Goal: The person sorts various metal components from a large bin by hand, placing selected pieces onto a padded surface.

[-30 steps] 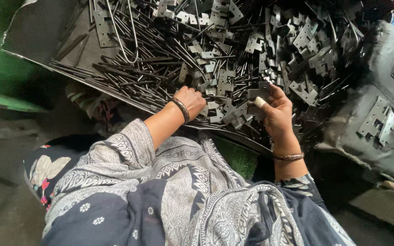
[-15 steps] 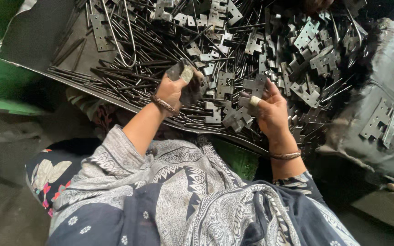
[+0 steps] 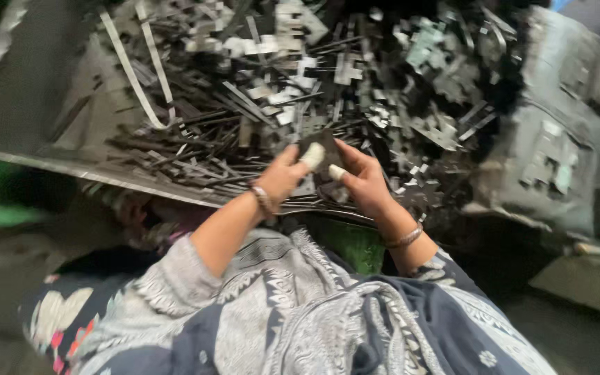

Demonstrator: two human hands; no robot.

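Observation:
The picture is blurred by motion. My left hand (image 3: 282, 177) and my right hand (image 3: 362, 180) meet over the near edge of a big heap of dark metal strips and stamped brackets (image 3: 314, 90). Both hold the same small dark flat metal piece (image 3: 324, 149) between thumbs and fingers. The thumb tips look wrapped in pale tape. Each wrist wears a bangle. My patterned grey and blue clothing fills the bottom of the view.
The scrap lies on a grey metal sheet (image 3: 29, 104) whose front edge runs across the left. A grey sack with bracket shapes (image 3: 557, 132) stands at the right. A green container (image 3: 345, 239) shows below my hands.
My hands were apart in the heap, then came together. The left one lifted a dark piece and the right one joined it. The view has tilted and blurred.

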